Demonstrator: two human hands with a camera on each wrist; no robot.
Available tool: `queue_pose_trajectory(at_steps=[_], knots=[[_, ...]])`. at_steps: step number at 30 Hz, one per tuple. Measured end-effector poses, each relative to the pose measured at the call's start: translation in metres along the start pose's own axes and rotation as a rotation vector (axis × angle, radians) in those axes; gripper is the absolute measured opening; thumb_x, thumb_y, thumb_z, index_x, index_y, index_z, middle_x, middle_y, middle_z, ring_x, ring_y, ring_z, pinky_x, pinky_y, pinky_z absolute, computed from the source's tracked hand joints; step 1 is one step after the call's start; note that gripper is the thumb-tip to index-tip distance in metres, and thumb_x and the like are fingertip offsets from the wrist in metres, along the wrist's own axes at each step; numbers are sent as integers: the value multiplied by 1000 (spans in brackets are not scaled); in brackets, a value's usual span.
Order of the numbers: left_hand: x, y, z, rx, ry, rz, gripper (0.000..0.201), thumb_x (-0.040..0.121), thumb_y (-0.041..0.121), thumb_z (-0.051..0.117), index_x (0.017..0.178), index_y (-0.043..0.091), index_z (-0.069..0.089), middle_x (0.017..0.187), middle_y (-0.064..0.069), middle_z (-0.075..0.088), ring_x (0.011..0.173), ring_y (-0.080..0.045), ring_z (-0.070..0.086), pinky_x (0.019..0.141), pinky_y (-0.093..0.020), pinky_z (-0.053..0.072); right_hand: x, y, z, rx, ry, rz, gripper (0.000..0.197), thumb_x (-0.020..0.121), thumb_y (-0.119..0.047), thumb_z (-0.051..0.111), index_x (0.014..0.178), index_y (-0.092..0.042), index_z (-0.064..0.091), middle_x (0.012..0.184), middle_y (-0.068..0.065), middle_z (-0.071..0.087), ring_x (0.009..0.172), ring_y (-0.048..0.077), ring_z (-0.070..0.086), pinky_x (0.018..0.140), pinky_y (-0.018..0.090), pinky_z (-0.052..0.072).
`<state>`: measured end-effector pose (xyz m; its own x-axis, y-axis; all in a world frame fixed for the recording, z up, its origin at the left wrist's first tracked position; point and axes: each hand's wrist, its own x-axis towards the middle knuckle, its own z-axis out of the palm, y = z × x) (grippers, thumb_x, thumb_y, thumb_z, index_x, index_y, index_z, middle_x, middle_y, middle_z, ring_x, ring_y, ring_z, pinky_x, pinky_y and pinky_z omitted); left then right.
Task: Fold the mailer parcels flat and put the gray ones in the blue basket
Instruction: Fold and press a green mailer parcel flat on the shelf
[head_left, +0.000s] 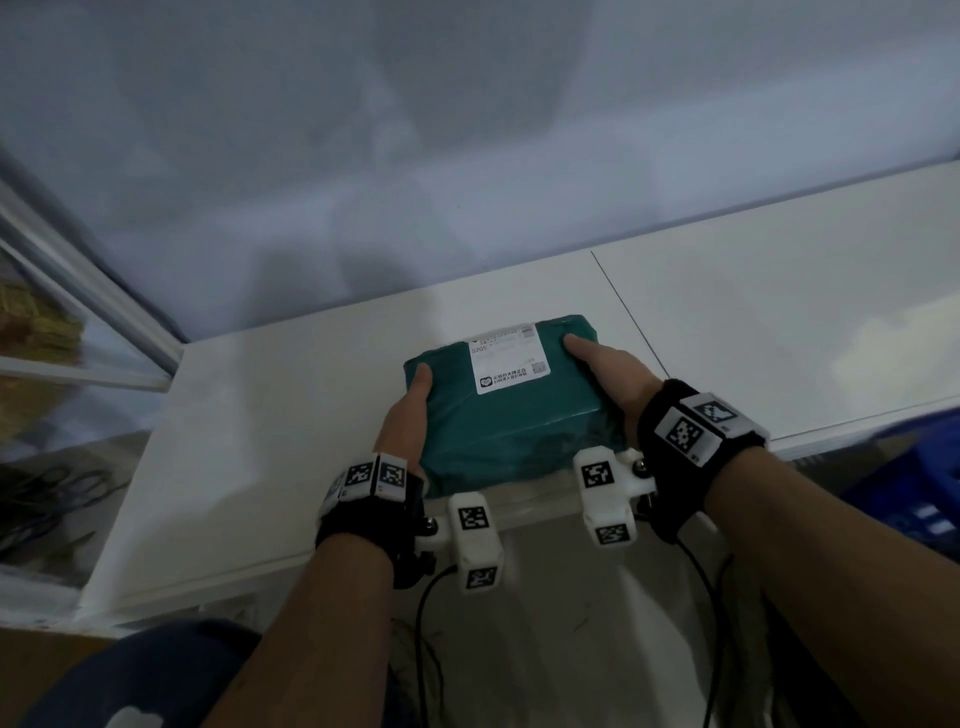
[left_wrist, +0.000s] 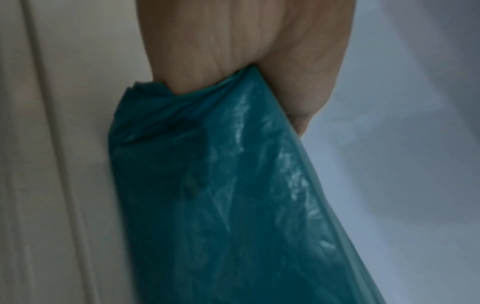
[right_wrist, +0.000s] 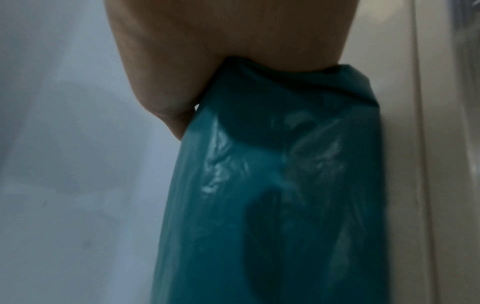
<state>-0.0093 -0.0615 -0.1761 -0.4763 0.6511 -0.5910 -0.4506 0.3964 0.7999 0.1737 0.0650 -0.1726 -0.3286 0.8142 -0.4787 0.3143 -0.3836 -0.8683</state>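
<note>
A teal-green mailer parcel (head_left: 509, 400) with a white shipping label (head_left: 511, 364) sits at the near edge of the white table (head_left: 260, 426). My left hand (head_left: 408, 410) grips its left side with the thumb on top. My right hand (head_left: 608, 374) grips its right side, thumb on top as well. The fingers of both hands are hidden under or behind the parcel. In the left wrist view the palm (left_wrist: 233, 51) presses into the crinkled teal plastic (left_wrist: 233, 195). The right wrist view shows the same: palm (right_wrist: 233, 41) against the teal plastic (right_wrist: 285, 195).
A blue basket (head_left: 914, 478) stands low at the right, beside the table's edge. A grey wall (head_left: 467, 156) rises behind the table. A glass-fronted frame (head_left: 93, 338) and dark cables (head_left: 41, 499) are at the left. A seam (head_left: 628, 312) runs across the tabletop.
</note>
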Motion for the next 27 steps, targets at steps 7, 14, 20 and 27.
queue_pose_trajectory(at_steps=[7, 14, 20, 27], knots=[[-7, 16, 9, -44, -16, 54, 61, 88, 63, 57, 121, 12, 66, 110, -13, 73, 98, -32, 71, 91, -53, 55, 8, -12, -9, 46, 27, -31, 95, 47, -76, 64, 121, -16, 63, 115, 7, 68, 101, 32, 67, 93, 48, 53], [-10, 29, 7, 14, -20, 59, 67, 82, 69, 60, 120, 15, 66, 110, -12, 73, 97, -32, 72, 90, -55, 55, -8, -17, -10, 133, 38, -29, 91, 50, -74, 64, 120, -16, 64, 114, 8, 68, 99, 31, 68, 93, 49, 53], [15, 18, -4, 54, -1, 67, 111, 42, 90, 68, 125, 16, 63, 116, -13, 71, 98, -35, 71, 94, -54, 53, -6, -30, -4, 77, 72, -40, 98, 44, -74, 64, 121, -13, 63, 113, 10, 69, 101, 32, 67, 94, 48, 53], [4, 37, 78, 210, -173, 148, 102, 41, 85, 59, 116, 16, 66, 112, -11, 70, 98, -31, 70, 94, -47, 55, -42, -20, -74, 263, 286, 33, 88, 52, -62, 74, 122, -11, 61, 110, 12, 70, 98, 35, 68, 94, 50, 53]])
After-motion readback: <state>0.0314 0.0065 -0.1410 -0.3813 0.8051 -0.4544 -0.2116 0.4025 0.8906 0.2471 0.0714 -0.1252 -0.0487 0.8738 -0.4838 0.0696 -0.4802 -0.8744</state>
